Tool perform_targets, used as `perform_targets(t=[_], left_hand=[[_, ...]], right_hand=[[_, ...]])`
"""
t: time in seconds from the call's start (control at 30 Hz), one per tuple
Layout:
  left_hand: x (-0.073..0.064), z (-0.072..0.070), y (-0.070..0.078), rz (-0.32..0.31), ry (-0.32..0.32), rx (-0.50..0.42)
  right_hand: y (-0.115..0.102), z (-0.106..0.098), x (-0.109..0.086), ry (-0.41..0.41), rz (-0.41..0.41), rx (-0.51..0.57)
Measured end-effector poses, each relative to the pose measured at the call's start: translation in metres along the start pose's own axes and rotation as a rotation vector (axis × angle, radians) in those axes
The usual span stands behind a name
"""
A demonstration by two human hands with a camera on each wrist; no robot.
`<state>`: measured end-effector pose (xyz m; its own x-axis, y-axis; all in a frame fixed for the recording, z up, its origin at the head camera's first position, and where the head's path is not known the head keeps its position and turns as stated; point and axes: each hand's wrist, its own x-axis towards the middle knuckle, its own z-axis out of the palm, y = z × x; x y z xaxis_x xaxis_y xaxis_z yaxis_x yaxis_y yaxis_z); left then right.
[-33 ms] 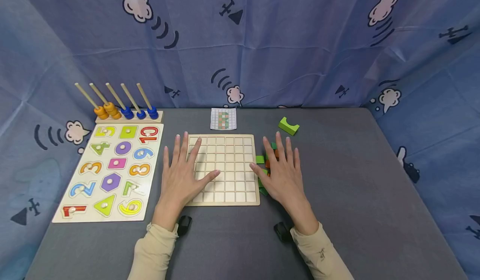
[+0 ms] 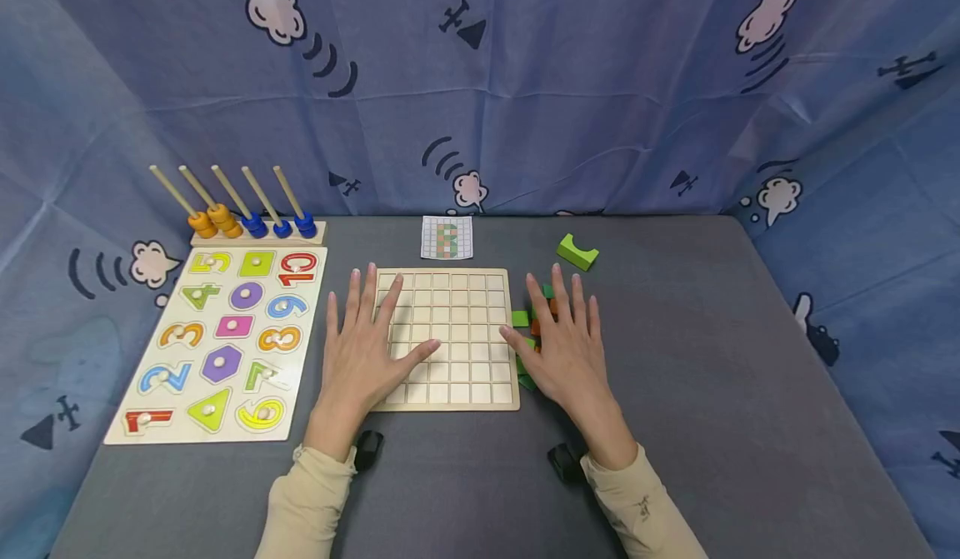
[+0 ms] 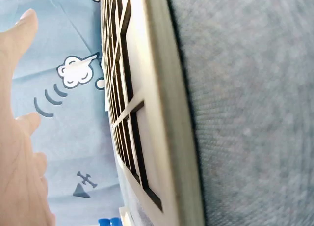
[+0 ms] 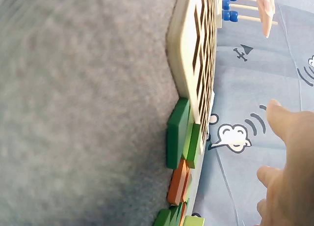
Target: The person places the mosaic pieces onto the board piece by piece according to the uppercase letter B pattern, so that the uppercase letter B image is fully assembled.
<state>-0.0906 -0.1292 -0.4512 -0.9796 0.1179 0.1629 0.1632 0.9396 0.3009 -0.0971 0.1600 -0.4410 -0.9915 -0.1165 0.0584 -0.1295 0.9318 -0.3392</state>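
Observation:
A pale wooden grid board (image 2: 469,352) with rows of square cells lies flat in the middle of the table. Over its left edge my left hand (image 2: 360,359) is spread, thumb pointing across the cells, holding nothing. My right hand (image 2: 566,359) is spread too, just off the board's right edge and above small green tiles (image 2: 520,318) and orange tiles (image 2: 535,326), which it partly hides. In the right wrist view, a dark green tile (image 4: 177,132) and an orange tile (image 4: 176,184) lie along the board's side, apart from the fingers.
Behind the board lies a card (image 2: 428,238) printed with a coloured grid pattern. A light green arch-shaped block (image 2: 576,254) is at the back right. On the left are a number-and-shape peg puzzle (image 2: 183,432) and a bead abacus (image 2: 322,233). A blue patterned curtain (image 2: 562,142) borders the table.

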Motion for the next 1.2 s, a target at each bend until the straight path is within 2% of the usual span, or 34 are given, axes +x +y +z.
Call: perform_targets(t=[0.33, 0.5, 0.63, 0.77, 0.87, 1.07, 1.2], left_hand=[[0.000, 0.001, 0.000, 0.001, -0.004, -0.009], [-0.001, 0.002, -0.001, 0.000, -0.015, -0.010], [-0.005, 0.001, -0.007, -0.020, -0.109, -0.105], [-0.012, 0.001, -0.018, -0.041, -0.229, -0.233], [-0.017, -0.001, -0.025, -0.028, -0.270, -0.290], [-0.024, -0.005, -0.030, -0.002, -0.329, -0.340], [-0.026, -0.006, -0.030, -0.005, -0.376, -0.327]], right_hand=[[0.005, 0.000, -0.001, -0.016, 0.002, 0.000], [0.008, 0.000, 0.001, -0.066, 0.006, 0.043], [0.016, -0.001, 0.003, -0.102, 0.018, 0.091], [0.029, -0.002, 0.008, -0.089, 0.007, 0.150], [0.039, -0.002, 0.012, -0.078, -0.013, 0.196], [0.056, -0.001, 0.023, -0.092, -0.050, 0.242], [0.061, -0.003, 0.030, -0.089, -0.088, 0.292]])
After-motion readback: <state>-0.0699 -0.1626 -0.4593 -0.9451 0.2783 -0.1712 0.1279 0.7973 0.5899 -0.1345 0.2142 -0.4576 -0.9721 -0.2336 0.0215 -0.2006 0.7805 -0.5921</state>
